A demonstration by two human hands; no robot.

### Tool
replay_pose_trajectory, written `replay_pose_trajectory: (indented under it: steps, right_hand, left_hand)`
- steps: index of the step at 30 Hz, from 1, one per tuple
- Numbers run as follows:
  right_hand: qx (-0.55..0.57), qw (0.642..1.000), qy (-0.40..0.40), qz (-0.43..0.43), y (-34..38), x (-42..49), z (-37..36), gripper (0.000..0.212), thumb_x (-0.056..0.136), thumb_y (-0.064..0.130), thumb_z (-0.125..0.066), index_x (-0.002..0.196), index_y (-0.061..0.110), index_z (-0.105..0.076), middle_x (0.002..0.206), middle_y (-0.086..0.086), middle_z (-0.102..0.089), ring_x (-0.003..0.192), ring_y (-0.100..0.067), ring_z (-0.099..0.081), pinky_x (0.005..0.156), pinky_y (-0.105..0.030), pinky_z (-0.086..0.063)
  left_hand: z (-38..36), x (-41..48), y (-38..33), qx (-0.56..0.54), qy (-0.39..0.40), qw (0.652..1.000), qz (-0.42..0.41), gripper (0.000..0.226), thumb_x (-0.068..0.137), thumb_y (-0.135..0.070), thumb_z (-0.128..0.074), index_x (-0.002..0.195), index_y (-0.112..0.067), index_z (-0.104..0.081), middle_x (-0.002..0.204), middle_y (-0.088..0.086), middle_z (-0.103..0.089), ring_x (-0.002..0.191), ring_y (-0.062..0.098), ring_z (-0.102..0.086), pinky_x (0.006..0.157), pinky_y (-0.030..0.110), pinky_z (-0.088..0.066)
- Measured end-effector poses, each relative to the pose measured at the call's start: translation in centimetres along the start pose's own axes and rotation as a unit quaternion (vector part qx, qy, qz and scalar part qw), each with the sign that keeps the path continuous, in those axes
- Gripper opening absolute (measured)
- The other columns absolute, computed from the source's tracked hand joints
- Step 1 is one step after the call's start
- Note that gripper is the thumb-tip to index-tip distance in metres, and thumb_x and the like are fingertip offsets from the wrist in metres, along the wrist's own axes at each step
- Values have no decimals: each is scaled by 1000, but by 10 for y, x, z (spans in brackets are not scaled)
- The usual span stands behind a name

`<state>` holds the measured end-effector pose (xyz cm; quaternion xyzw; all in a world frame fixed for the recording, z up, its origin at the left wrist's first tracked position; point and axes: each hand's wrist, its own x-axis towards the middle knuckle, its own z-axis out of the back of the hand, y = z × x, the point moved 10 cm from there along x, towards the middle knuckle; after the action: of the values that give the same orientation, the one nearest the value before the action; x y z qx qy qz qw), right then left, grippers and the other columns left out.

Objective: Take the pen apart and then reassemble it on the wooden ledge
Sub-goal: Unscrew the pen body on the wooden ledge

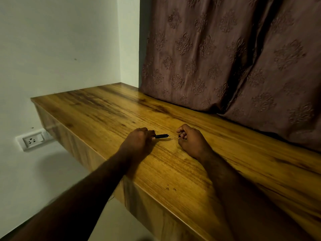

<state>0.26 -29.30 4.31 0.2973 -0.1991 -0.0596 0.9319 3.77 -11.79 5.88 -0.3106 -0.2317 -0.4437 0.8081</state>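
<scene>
My left hand [140, 141] rests on the wooden ledge [107, 108] with its fingers closed around a black pen [161, 136]. The pen's front end and tip stick out to the right, just above the wood. My right hand [188, 139] lies a short way to the right of the tip, curled into a loose fist. A small dark piece shows between its fingers; I cannot tell what it is. The two hands do not touch.
A brown patterned curtain [225, 58] hangs down onto the back of the ledge. A white wall [60, 49] closes the left end. A wall socket [33, 140] sits below the ledge at the left. The ledge's front edge [139, 186] runs diagonally under my forearms.
</scene>
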Motion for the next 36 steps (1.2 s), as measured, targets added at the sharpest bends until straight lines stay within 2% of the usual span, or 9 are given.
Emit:
replay_pose_trajectory:
  steps: [5,7,10,12,16,21,27,32,36]
  right_hand:
    - [70,996,-20,-48,-13,-2,5,30,80,10,-66,108,20,-58,82,4,-61,72,-11,-55,71,-31,-48]
    - [117,989,-55,-73,-23,-4,12,23,82,9,-66,100,21,-59,77,3,-58,68,-11,-53,67,-29,-46]
    - [169,971,-125,-113,-37,-13,28,7,87,11,-63,91,17,-64,75,-1,-63,68,-16,-59,68,-36,-50]
    - [201,962,-138,-121,-35,-21,31,4,89,14,-63,86,15,-66,72,-3,-66,66,-16,-61,68,-36,-51]
    - [221,966,-92,-94,-16,-36,22,7,89,16,-66,82,18,-67,71,-2,-67,66,-14,-60,65,-30,-48]
    - [262,961,-42,-80,-4,-41,14,11,86,11,-69,97,10,-69,72,2,-61,63,-5,-56,62,-22,-46]
    - [269,961,-7,-56,6,-38,9,6,87,10,-68,92,14,-69,72,-1,-63,58,-3,-56,58,-18,-49]
    - [276,960,-2,-51,7,-37,7,8,88,8,-65,89,15,-68,73,-5,-67,55,-4,-56,57,-20,-50]
    - [273,960,-1,-59,5,-37,5,9,90,9,-63,89,16,-67,74,-4,-69,57,-7,-58,57,-21,-49]
  left_hand:
    - [0,0,0,-7,1,1000,-3,75,90,-66,-19,101,-11,-69,77,8,-62,65,21,-56,57,35,-48]
    - [0,0,-1,-3,-4,1000,-5,74,91,-65,-19,100,-11,-69,76,8,-62,63,21,-56,56,36,-48]
    - [2,0,-4,-1,-11,1000,-8,75,92,-64,-18,100,-10,-69,77,9,-64,65,22,-58,57,35,-49]
    - [3,0,-6,-1,-7,1000,-9,74,92,-63,-19,100,-10,-69,78,9,-65,66,22,-58,57,35,-49]
    - [0,0,-8,-6,17,1000,-12,65,91,-63,-26,99,-14,-68,78,4,-63,67,17,-55,58,32,-46]
    - [1,-3,-22,-7,14,998,-65,24,96,-35,-50,95,-16,-65,74,-2,-60,63,9,-48,57,27,-37]
    - [3,-3,-30,-22,21,997,-65,47,95,-49,-35,98,-14,-66,76,-3,-60,64,10,-51,57,27,-40]
    - [-6,-3,-21,-22,49,998,-46,33,96,-42,-43,102,-19,-66,84,-3,-64,69,8,-52,61,30,-45]
    - [-6,-4,-21,-21,44,998,-49,36,95,-43,-41,103,-19,-67,86,1,-67,71,13,-57,62,35,-49]
